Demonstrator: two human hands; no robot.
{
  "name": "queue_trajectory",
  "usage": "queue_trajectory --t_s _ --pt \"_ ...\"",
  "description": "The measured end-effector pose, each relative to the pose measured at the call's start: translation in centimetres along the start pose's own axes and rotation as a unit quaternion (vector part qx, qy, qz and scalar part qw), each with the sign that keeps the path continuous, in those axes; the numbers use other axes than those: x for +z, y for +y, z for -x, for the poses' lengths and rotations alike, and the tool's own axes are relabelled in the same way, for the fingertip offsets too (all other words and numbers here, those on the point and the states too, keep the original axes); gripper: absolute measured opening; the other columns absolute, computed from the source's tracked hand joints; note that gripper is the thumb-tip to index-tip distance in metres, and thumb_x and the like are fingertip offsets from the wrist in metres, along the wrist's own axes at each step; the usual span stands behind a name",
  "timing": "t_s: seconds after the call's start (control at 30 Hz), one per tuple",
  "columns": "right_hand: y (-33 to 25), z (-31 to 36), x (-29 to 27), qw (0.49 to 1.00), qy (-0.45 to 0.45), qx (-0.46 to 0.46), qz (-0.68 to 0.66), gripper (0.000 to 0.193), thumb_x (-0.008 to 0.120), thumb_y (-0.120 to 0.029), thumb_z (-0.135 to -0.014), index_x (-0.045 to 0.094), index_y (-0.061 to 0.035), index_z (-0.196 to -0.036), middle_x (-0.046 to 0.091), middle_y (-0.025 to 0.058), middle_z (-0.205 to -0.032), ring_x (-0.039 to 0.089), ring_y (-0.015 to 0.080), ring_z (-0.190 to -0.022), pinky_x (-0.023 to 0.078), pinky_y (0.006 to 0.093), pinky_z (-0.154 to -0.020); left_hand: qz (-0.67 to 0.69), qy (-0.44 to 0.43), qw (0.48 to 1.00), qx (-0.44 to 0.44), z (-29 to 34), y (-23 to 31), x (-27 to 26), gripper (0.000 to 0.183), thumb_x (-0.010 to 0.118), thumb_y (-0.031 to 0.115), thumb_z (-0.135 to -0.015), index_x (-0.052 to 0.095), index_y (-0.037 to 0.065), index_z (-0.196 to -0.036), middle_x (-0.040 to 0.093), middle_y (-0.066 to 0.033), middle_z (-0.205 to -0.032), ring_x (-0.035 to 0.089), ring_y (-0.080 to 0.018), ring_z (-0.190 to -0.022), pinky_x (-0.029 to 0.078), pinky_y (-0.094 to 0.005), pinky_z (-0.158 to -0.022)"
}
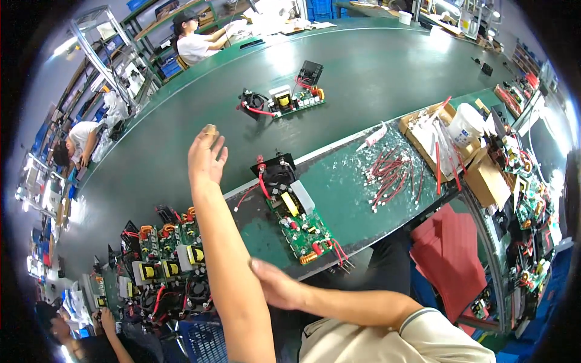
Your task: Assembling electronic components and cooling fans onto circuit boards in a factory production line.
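My left hand (207, 158) is raised over the green bench with its fingers apart and nothing in it; a tan covering wraps one fingertip. My right hand (277, 285) is at my left forearm, its thumb against the skin and its fingers hidden behind the arm. Just right of the forearm lies a green circuit board (305, 227) with a black fan end, a yellow transformer, a grey heat sink and red wires. Beyond it, a similar board with a fan (284, 103) rests on the dark green surface.
Several assembled boards (166, 263) crowd the left. Red wire leads (390, 175) lie in a pile beside a glue tube (373, 138). A cardboard box (417, 124) and white bucket (466, 124) stand right. Red sheets (448, 260) hang below the bench edge. Other people work around.
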State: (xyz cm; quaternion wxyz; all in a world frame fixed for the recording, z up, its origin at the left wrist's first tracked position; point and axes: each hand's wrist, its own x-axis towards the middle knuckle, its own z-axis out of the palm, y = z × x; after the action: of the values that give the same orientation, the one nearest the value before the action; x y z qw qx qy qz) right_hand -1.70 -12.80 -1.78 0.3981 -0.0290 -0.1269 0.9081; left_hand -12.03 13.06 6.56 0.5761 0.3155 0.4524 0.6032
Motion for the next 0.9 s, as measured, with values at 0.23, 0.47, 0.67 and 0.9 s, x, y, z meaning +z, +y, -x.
queue_trajectory --t_s 0.23,0.47,0.67,0.9 --pt "4.6 7.0 2.7 0.957 0.105 0.264 -0.06 0.067 0.053 -0.06 -0.096 0.043 -0.0136 -0.144 0.058 0.0033 -0.137 0.055 0.0152 -0.125 0.042 0.0414 -0.106 -0.13 -0.022 0.991 0.034 0.2 -0.7 -1.0 0.034 0.073 0.023 -0.09 0.06 0.011 -0.119 0.061 -0.0026 -0.116 0.058 -0.0178 -0.108 0.043 -0.035 -0.094" --pt "-3.5 9.5 3.5 0.876 -0.023 0.371 0.306 0.065 0.059 -0.046 -0.098 0.041 -0.0051 -0.146 0.06 0.0127 -0.129 0.063 0.0186 -0.108 0.053 0.0369 -0.092 -0.571 -0.227 0.788 0.044 8.9 -3.9 -4.8 0.018 0.057 -0.002 -0.089 0.057 0.002 -0.106 0.065 -0.0076 -0.09 0.061 -0.0163 -0.08 0.05 -0.0298 -0.079" --pt "-17.6 7.5 0.5 0.742 0.191 -0.058 0.64 0.028 0.065 -0.02 -0.096 0.066 -0.0008 -0.117 0.071 0.0125 -0.101 0.067 0.0156 -0.086 0.054 0.0324 -0.078 -0.394 -0.288 0.872 0.043 11.0 -4.6 -2.9 0.032 0.059 -0.002 -0.088 0.066 0.004 -0.118 0.072 -0.0114 -0.096 0.068 -0.0156 -0.085 0.051 -0.0286 -0.077" --pt "-24.6 -0.2 -5.2 0.662 0.268 -0.112 0.691 0.024 0.062 -0.013 -0.096 0.065 0.0016 -0.115 0.07 0.0076 -0.09 0.063 0.0117 -0.082 0.052 0.0286 -0.077 -0.678 -0.109 0.661 0.302 10.3 -6.5 2.9 0.011 0.071 0.009 -0.079 0.075 0.006 -0.089 0.064 -0.0103 -0.076 0.06 -0.0273 -0.08 0.048 -0.0405 -0.074"
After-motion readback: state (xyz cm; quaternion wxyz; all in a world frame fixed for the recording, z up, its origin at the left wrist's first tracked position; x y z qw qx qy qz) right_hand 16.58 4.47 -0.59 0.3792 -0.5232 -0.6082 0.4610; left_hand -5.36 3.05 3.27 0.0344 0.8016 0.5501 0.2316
